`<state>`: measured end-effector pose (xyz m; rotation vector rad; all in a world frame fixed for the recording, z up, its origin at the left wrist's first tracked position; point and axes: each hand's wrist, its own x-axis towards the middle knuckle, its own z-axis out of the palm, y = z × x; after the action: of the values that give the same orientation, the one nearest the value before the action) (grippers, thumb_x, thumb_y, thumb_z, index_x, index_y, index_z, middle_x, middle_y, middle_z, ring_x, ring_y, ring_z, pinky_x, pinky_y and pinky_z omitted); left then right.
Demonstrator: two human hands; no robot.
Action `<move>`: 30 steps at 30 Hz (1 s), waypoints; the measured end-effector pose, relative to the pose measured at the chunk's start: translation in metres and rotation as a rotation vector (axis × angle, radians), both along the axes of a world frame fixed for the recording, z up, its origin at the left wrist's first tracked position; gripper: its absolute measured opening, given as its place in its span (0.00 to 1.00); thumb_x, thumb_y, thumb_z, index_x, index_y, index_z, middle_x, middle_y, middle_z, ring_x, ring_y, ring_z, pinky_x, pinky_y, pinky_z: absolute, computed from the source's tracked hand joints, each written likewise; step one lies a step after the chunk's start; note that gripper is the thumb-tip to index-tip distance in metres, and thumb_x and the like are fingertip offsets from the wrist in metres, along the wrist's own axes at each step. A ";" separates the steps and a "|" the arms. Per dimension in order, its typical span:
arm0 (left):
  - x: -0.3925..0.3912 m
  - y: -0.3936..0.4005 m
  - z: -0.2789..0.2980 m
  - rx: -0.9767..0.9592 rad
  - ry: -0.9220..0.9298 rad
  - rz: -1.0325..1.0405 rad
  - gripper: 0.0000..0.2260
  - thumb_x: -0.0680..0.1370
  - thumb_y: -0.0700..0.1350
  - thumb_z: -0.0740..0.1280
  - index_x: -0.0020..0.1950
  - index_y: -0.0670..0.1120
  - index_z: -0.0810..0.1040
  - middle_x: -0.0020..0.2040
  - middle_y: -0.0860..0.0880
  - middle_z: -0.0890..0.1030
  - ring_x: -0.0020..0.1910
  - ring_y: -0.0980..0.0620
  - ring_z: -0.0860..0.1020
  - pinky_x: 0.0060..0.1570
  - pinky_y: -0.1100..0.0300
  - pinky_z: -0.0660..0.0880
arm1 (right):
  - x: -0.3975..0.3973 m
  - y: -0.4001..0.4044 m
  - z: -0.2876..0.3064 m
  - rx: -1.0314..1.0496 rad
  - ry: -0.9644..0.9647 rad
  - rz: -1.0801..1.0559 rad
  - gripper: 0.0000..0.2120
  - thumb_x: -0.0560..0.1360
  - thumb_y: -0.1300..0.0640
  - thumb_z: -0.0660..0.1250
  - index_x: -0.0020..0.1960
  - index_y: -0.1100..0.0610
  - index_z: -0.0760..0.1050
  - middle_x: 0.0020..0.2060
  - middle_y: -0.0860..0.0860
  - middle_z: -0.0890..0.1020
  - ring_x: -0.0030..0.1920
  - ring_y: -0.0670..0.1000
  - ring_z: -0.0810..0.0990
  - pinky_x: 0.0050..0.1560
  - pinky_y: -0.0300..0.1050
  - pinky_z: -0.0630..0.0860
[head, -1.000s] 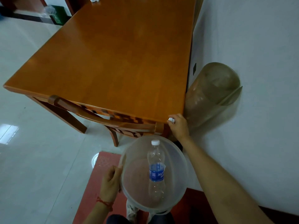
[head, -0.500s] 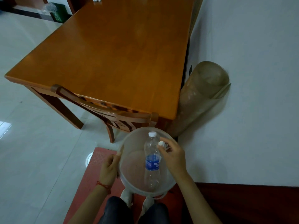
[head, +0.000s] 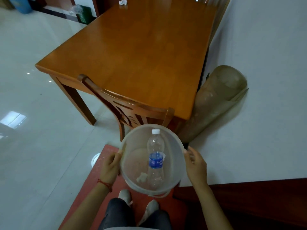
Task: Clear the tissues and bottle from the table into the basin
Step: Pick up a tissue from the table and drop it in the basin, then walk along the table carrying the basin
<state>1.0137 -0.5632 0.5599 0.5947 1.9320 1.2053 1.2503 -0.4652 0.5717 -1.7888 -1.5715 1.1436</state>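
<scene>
Pale glossy floor tiles (head: 33,146) spread to my left, and a white wall (head: 265,47) rises on my right beside the wooden table (head: 141,52). Below me I hold the translucent basin (head: 172,143) over a red mat (head: 99,171), in front of a wooden chair (head: 126,105) pushed under the table's near edge. My left hand (head: 110,166) grips the basin's left rim with curled fingers. My right hand (head: 196,165) is at the right rim, its fingers loosely spread against the edge; I cannot tell whether they curl round it. Inside the basin lies the clear bottle (head: 155,156), white cap pointing away from me, with a crumpled tissue (head: 141,177) just beside its base. Another crumpled tissue (head: 123,2) sits at the table's far end. A rolled plastic sheet (head: 214,100) leans against the wall by the table's corner.
</scene>
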 end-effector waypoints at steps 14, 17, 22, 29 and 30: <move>-0.078 -0.080 0.010 0.055 -0.031 0.274 0.19 0.78 0.46 0.58 0.29 0.40 0.68 0.22 0.46 0.71 0.20 0.51 0.70 0.19 0.64 0.68 | -0.108 -0.039 0.008 -0.043 0.118 0.194 0.08 0.77 0.54 0.61 0.50 0.52 0.78 0.41 0.46 0.81 0.42 0.44 0.79 0.37 0.33 0.73; -0.115 -0.109 0.006 0.019 -0.024 0.342 0.17 0.78 0.48 0.59 0.32 0.40 0.68 0.28 0.41 0.69 0.26 0.46 0.69 0.22 0.59 0.69 | -0.150 -0.054 0.006 -0.042 0.098 0.216 0.08 0.76 0.54 0.62 0.51 0.54 0.79 0.43 0.51 0.82 0.44 0.46 0.80 0.40 0.37 0.75; -0.173 -0.158 0.003 0.029 -0.027 0.484 0.17 0.77 0.49 0.60 0.33 0.39 0.70 0.30 0.40 0.70 0.27 0.45 0.69 0.21 0.60 0.69 | -0.226 -0.079 0.003 -0.004 0.045 0.336 0.10 0.75 0.55 0.63 0.51 0.57 0.80 0.44 0.53 0.83 0.45 0.51 0.80 0.47 0.47 0.78; -0.234 -0.227 -0.005 0.025 -0.026 0.719 0.18 0.77 0.48 0.60 0.32 0.37 0.71 0.30 0.39 0.71 0.29 0.45 0.70 0.30 0.53 0.69 | -0.330 -0.111 -0.007 0.021 0.023 0.549 0.12 0.75 0.54 0.63 0.55 0.58 0.78 0.49 0.54 0.83 0.50 0.53 0.80 0.53 0.50 0.77; -0.240 -0.235 -0.006 0.029 -0.032 0.754 0.17 0.77 0.47 0.60 0.32 0.38 0.70 0.29 0.40 0.71 0.29 0.46 0.70 0.29 0.55 0.69 | -0.343 -0.116 -0.007 0.018 0.025 0.578 0.13 0.75 0.54 0.63 0.55 0.58 0.78 0.49 0.54 0.83 0.51 0.53 0.80 0.54 0.50 0.77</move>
<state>0.7740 -0.7985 0.5543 -0.1798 2.1843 1.6712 0.9078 -0.5810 0.5643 -1.3285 -2.1501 1.3812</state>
